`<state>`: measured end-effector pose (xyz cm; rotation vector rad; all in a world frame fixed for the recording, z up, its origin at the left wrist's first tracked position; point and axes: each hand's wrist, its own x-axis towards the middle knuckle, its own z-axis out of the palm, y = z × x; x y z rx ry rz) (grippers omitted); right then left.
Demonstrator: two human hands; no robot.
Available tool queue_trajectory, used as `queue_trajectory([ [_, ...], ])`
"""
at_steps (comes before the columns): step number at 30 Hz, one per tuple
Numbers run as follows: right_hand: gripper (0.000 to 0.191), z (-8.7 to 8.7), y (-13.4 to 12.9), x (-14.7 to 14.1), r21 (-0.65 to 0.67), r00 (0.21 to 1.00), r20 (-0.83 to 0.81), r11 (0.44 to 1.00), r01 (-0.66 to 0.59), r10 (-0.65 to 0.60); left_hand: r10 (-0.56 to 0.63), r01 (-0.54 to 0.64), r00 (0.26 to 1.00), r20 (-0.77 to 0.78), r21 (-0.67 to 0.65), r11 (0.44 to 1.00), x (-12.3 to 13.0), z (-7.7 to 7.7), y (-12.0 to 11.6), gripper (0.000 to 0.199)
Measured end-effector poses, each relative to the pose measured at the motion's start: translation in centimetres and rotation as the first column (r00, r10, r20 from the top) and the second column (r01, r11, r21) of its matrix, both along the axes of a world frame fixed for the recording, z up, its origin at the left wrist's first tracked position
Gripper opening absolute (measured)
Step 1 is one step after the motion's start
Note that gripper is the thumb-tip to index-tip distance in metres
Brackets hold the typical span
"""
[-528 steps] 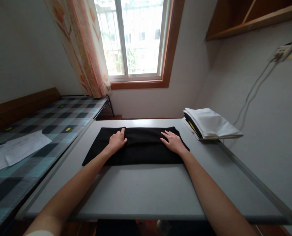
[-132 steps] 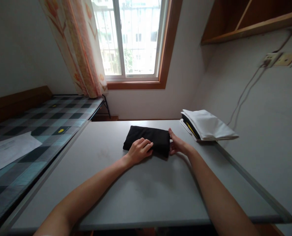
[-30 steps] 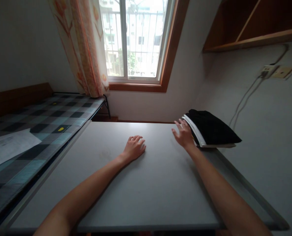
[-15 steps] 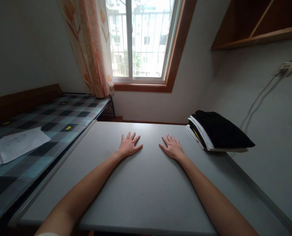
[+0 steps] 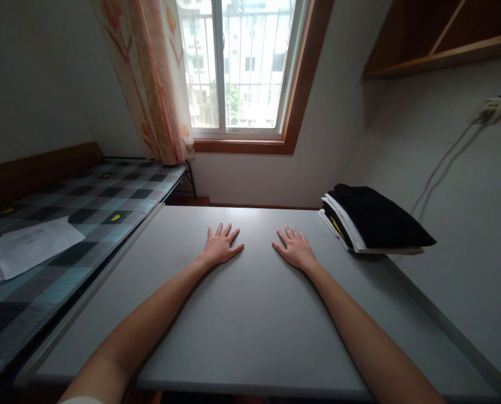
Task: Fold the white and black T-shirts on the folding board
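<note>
My left hand [image 5: 219, 246] lies flat on the grey-white table [image 5: 242, 331], palm down with fingers spread, and holds nothing. To its right, a gap apart, my right hand [image 5: 295, 249] rests the same way, fingers spread and nothing in it. A stack of folded cloth [image 5: 379, 219], black on top with white and a bit of yellow below, lies at the table's back right, beyond my right hand and not touched by it.
Left of the table is a bed [image 5: 86, 205] with a checked cover and white papers [image 5: 35, 247] on it. Behind stand a curtain [image 5: 155, 84] and a window [image 5: 250, 73]. A wooden shelf [image 5: 444, 62] and a socket with cables [image 5: 492, 109] are on the right wall.
The view has shifted very slightly, so the window, shelf and cloth stack appear a little higher. Both hands stay flat in the same places on the table.
</note>
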<state>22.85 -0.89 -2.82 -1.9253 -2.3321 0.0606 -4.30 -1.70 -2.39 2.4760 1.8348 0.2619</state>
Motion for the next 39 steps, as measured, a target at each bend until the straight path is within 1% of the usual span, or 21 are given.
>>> queue_trajectory([
  [11,0.068,0.06,-0.22,-0.02,0.002,1.000,0.002,1.000,0.007,-0.007,-0.002,0.002,1.000,-0.026,0.001,1.000,-0.03,0.09,-0.05,0.070],
  [16,0.066,0.08,-0.29,-0.09,0.004,1.000,0.003,1.000,0.015,-0.015,0.007,-0.008,0.998,-0.063,-0.009,1.000,0.10,0.40,-0.24,0.071],
  [21,0.067,0.14,-0.30,-0.09,-0.002,1.000,0.001,1.000,0.015,-0.015,0.019,-0.020,0.998,-0.059,-0.021,1.000,0.25,0.69,-0.43,0.069],
  [32,0.065,-0.11,-0.08,0.03,0.007,1.000,0.002,1.000,0.017,-0.017,0.006,-0.006,0.999,-0.042,-0.003,1.000,0.09,0.22,-0.16,0.069],
  [39,0.064,-0.12,-0.12,0.05,0.024,1.000,-0.005,1.000,0.013,-0.013,0.003,-0.003,0.999,-0.041,-0.005,1.000,0.09,0.30,-0.20,0.069],
])
